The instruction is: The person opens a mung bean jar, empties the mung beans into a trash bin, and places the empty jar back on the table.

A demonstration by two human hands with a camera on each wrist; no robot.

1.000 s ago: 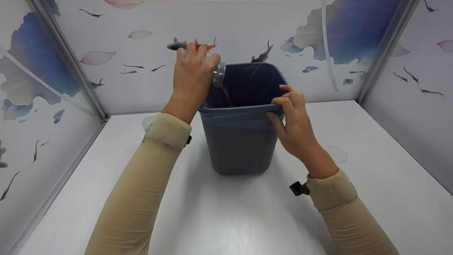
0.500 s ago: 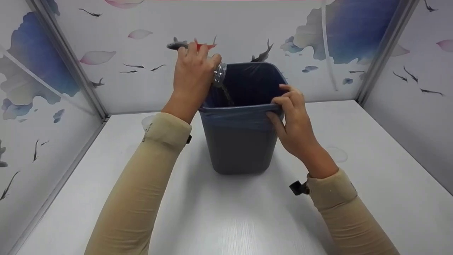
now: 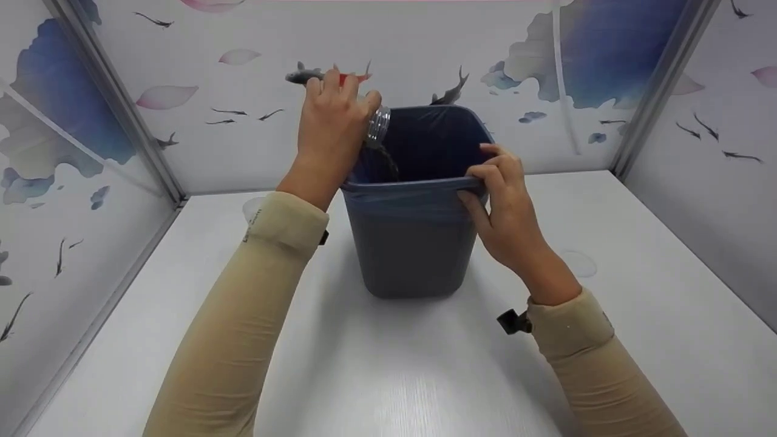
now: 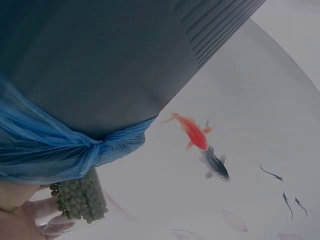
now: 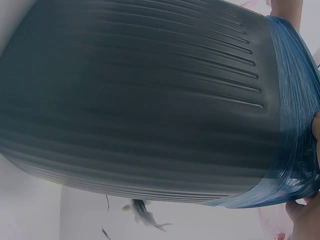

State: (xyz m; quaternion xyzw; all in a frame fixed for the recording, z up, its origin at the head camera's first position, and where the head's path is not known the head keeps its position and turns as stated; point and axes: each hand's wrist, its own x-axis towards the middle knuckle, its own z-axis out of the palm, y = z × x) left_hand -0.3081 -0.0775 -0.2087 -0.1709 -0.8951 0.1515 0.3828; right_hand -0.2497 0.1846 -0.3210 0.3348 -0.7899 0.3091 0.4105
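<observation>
A grey waste bin [image 3: 413, 249] lined with a blue plastic bag [image 3: 425, 142] stands on the white table [image 3: 388, 364]. My left hand [image 3: 331, 130] grips a clear plastic bottle [image 3: 377, 123], tilted mouth-down over the bin's left rim. A dark stream of small green beans [image 3: 383, 159] falls from it into the bag. The left wrist view shows the bottle [image 4: 75, 202] filled with green beans beside the bag's knot [image 4: 100, 150]. My right hand [image 3: 501, 200] holds the bin's right rim, fingers curled over the bag edge [image 5: 300, 125].
Wallpapered panels with fish and petal prints close in the table on the left, back and right. A faint round mark [image 3: 580, 264] lies on the table right of the bin. A pale round shape [image 3: 254, 209] shows behind my left sleeve.
The beans keep pouring from the bottle into the bin. Both hands stay almost where they were.
</observation>
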